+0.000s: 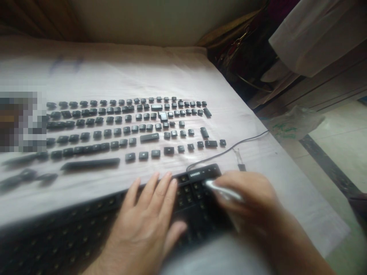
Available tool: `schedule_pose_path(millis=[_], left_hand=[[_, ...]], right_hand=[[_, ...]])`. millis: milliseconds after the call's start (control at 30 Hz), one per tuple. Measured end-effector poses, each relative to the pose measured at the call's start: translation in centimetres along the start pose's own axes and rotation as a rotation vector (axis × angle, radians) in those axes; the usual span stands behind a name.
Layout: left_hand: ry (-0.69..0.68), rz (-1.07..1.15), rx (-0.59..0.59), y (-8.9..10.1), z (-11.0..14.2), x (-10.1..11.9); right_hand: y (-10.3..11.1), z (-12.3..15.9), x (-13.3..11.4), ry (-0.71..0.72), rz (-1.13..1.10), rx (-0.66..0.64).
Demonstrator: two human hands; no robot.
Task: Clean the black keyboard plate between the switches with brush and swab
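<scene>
A black keyboard, its keycaps off and its key sockets bare, lies tilted across the front of the white-covered table. My left hand rests flat on it, fingers stretched toward the back edge. Over the keyboard's right end, my right hand is closed around a slim whitish object, whose tip touches or nearly touches the key sockets below the brand label. Motion blur hides what kind of object it is. Behind the keyboard, loose black keycaps are laid out in rows, with a long space bar among them.
The keyboard's cable curves off toward the table's right edge. A black binder clip sits beside my right hand. Past that edge are a clear plastic bag and hanging white cloth. A pixelated patch covers the far left.
</scene>
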State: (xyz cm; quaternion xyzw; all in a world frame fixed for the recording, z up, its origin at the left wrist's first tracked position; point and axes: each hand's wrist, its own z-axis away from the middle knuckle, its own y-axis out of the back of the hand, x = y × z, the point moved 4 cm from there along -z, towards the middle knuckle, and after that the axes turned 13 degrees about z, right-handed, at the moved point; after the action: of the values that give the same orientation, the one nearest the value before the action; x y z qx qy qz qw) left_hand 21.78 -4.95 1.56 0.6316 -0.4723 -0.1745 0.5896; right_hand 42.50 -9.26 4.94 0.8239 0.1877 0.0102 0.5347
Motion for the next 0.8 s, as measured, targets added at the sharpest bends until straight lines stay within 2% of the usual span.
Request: schedule_pose_path(millis=[100,133,300,467,667,800], left_hand=[[-0.011,-0.005,-0.002,0.0,-0.1,0.0],[-0.013,-0.007,0.002,0.1,-0.1,0.1],[0.001,0.002,0.005,0.2,-0.2,0.1],[0.005,0.016,0.010,0.1,0.0,0.1],[-0.006,0.025,0.025,-0.1,0.5,0.1],[0.000,0.014,-0.011,-0.2,0.4,-0.2]], right_hand=[[1.9,0.2,0.3,-0.099,0.043,0.219],[2.2,0.3,0.3,-0.111,0.054,0.244],[1.2,0.1,-1.0,0.040,0.081,0.050],[0.3,0.2,-3.4,0.176,0.180,-0.033],[-0.4,0.1,-3.4,0.152,0.228,-0.019],[-0.9,0.1,-2.9,0.157,0.227,-0.013]])
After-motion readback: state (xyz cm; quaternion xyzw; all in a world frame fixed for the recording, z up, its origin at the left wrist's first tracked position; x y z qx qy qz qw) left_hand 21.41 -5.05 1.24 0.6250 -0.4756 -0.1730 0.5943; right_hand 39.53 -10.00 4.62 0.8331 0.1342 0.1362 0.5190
